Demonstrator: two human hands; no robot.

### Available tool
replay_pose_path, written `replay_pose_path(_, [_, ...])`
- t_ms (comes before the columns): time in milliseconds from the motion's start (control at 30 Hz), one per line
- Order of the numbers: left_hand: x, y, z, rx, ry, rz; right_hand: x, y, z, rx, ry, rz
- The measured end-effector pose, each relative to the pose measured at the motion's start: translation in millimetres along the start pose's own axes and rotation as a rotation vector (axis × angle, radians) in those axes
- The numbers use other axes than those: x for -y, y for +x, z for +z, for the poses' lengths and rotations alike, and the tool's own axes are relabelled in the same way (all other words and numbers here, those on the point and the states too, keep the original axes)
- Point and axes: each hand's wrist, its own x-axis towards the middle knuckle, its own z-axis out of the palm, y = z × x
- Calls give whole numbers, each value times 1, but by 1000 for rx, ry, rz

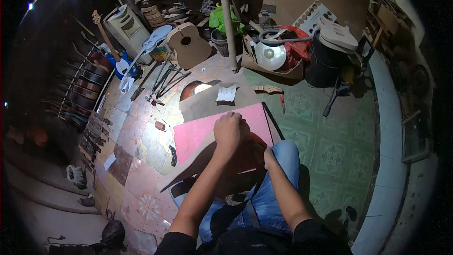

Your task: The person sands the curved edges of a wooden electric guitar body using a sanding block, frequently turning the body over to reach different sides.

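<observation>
Fingers curled over the upper edge of the work, your left hand (227, 131) bears on a pale, curved wooden piece (197, 157) tilted above your jeans (284, 159), though what lies beneath the fingertips is hidden and you cannot tell whether they are clamped. Your right hand (268, 158) is at the piece's right side, its fingers mostly out of sight, so their grip cannot be told either. Just beyond, a pink board (196, 133) lies near a grey sheet (200, 109) carrying a white paper (226, 93), with part of a sunburst guitar body (190, 90) showing at the far edge. To your right, a guitar neck (269, 89) and a red-handled tool (282, 103) rest on the tiled floor (330, 158); to your left lies a reddish-brown cylinder (160, 126). Farther off stand a tan guitar body with a round soundhole (196, 49), a blue guitar (123, 66) and, at right, a black bin (323, 63) topped by a pale guitar body (337, 35).
</observation>
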Motion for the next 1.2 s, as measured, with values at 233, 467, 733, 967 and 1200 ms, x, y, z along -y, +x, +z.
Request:
replay_pose_path(233, [45,-20,-32,67,-541,-84,22,-13,28,32,-334,138])
replay_pose_path(467, [89,-46,-33,-36,-604,-162,62,-50,53,46,-278,108])
replay_pose_path(733, [75,-31,-39,71,-136,-137,56,-24,31,-110,-179,-213])
replay_pose_path(967, [86,-51,-76,-160,-746,-100,221,-102,73,15,-155,-720])
replay_pose_path(1200, [93,-76,-63,-244,-1049,-200,263,-118,91,-108,-802,-1094])
